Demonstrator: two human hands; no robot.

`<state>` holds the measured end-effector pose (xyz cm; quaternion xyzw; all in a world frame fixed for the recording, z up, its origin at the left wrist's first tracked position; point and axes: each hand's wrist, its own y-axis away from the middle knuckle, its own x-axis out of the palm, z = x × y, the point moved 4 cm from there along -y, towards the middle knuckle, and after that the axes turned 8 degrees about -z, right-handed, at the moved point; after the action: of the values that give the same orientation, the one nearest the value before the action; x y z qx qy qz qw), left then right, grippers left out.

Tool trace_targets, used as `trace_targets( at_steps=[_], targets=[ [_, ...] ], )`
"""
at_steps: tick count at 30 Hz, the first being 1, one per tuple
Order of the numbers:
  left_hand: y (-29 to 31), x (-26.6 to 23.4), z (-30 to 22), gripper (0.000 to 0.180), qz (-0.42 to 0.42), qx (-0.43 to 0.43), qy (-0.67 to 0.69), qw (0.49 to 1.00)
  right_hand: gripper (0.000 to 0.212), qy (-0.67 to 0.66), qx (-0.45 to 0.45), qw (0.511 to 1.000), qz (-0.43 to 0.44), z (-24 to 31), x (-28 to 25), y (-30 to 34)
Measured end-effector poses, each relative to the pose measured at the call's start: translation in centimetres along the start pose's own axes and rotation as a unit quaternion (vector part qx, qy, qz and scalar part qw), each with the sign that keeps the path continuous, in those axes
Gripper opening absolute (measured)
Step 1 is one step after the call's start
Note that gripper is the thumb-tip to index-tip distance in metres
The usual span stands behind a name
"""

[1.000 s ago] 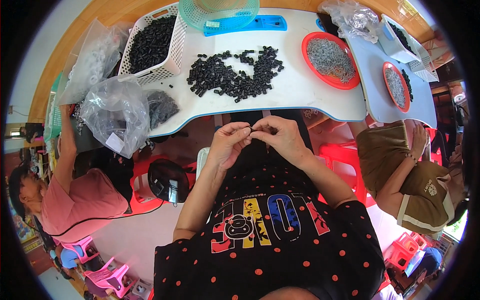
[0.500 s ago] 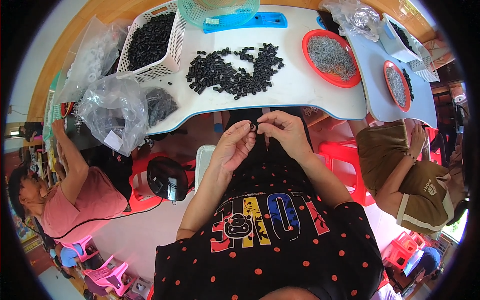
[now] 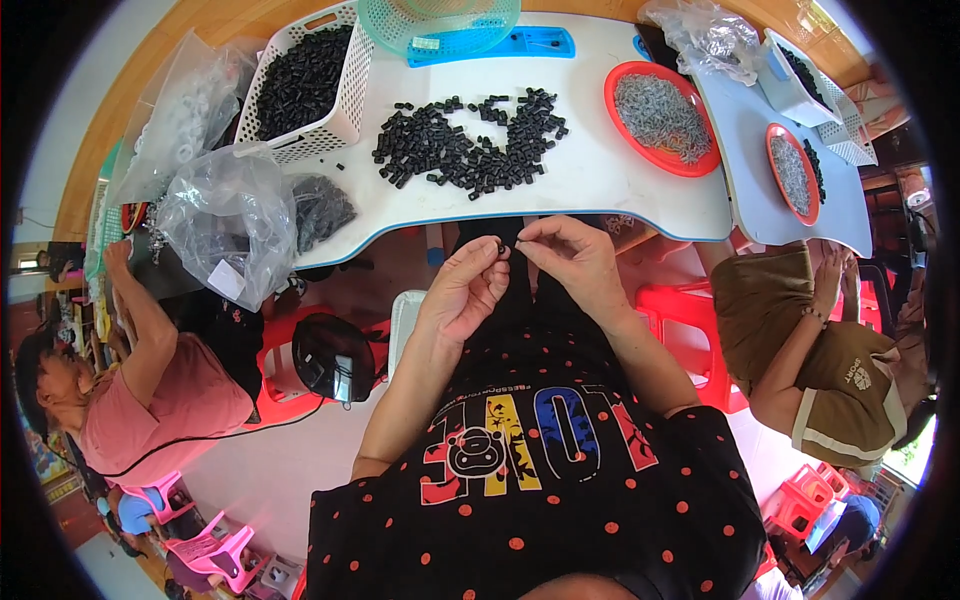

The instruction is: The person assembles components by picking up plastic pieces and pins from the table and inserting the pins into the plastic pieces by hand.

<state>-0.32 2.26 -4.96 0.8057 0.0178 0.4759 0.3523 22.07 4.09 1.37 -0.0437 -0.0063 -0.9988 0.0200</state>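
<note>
In front of the table's near edge, my left hand pinches a small black plastic piece between thumb and forefinger, its round end showing. Close beside it on the right, my right hand is closed in a pinch. A tiny dark bit shows at its fingertips, too small to name. Beyond my hands, a loose pile of short black plastic pieces lies on the white table. To its right a red plate bears a heap of small grey metal parts.
A white perforated basket of black pieces stands at the back left, with clear plastic bags before it. A green colander sits by a blue tray. Co-workers sit at left and right, with red stools near.
My fingertips have drawn slightly apart, the right hand shifting a little up and right. The black piece stays in my left hand. At right, the co-worker's hands have come together.
</note>
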Motion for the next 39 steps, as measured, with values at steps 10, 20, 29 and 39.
trace_targets(
  at_steps=[10, 20, 29, 39],
  targets=[
    [-0.1, 0.2, 0.3, 0.022, -0.001, -0.002, -0.002, 1.000, 0.023, 0.014, -0.014, 1.000, -0.015, 1.1, -0.2, 0.0],
    [-0.1, 0.7, 0.6, 0.023, -0.021, 0.000, -0.005, 1.000, 0.023, 0.041, -0.017, 0.999, 0.006, 0.3, -1.1, 0.1],
    [-0.1, 0.9, 0.3, 0.023, -0.014, 0.017, -0.016, 1.000, 0.023, 0.221, -0.139, 0.965, -0.022, 3.5, 0.0, 0.3],
    [-0.1, 1.4, 0.6, 0.018, -0.007, 0.018, -0.007, 1.000, 0.026, 0.260, -0.258, 0.930, -0.025, 3.3, 0.3, 0.0]
  ],
)
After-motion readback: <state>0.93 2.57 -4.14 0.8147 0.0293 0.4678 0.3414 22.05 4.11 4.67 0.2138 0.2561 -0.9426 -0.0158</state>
